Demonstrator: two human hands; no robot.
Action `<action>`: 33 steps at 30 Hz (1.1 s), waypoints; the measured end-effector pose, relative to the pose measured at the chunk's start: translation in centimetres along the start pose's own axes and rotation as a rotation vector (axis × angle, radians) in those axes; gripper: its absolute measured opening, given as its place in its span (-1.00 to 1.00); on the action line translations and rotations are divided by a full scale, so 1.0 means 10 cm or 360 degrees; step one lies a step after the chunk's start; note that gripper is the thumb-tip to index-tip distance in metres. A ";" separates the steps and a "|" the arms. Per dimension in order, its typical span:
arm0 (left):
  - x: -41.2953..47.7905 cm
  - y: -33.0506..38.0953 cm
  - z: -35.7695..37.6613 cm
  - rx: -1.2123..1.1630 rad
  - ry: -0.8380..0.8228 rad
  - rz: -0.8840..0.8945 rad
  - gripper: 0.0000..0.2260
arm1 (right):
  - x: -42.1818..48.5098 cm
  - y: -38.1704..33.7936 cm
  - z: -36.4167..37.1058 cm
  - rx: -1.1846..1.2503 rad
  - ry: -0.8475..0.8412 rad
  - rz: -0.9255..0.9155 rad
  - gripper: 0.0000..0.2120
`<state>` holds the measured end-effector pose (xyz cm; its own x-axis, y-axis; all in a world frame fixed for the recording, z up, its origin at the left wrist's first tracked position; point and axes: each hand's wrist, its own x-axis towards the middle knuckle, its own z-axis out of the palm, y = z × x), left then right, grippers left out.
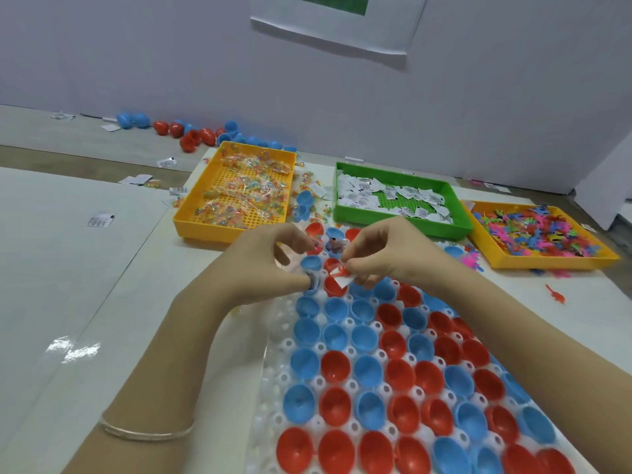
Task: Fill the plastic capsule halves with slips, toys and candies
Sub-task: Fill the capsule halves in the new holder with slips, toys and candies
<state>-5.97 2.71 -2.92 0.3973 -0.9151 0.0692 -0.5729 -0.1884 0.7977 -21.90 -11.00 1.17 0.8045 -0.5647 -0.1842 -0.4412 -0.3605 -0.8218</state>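
Right hand: we see fingertips pinching a slip over a red capsule half.
Left hand: curled; hold, we cannot tell.
Green tray: one o'clock.

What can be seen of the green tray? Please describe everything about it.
The green tray looks like bright, rigid plastic: rectangular, shallow, with low walls and a gridded floor. It sits flat on the table, between the yellow candy tray and the yellow toy tray. White printed slips lie loose in it, leaving part of the floor bare. The right hand hides a bit of its near wall.
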 end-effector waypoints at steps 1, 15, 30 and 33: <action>0.00 -0.02 -0.01 0.0009 -0.0049 -0.0013 -0.72 | 0.01 0.00 0.01 -0.0038 -0.0006 -0.0001 -0.90; 0.03 -0.07 0.06 0.0128 -0.0058 0.0038 -0.76 | 0.16 -0.15 0.13 -0.0833 -0.0339 -0.0113 -0.92; 0.03 -0.05 0.05 -0.0113 0.0066 0.0038 -0.75 | 0.12 -0.10 -0.17 -0.0370 -0.0247 -0.0181 -0.78; 0.09 -0.07 -0.09 -0.0340 0.0365 0.0038 -0.79 | 0.17 -0.08 -0.28 -0.0305 -0.0137 -0.0212 -0.85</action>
<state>-4.59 2.31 -2.84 0.5509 -0.8094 0.2035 -0.4298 -0.0661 0.9005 -21.30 -13.71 3.05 0.8879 -0.4402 -0.1333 -0.3898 -0.5662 -0.7263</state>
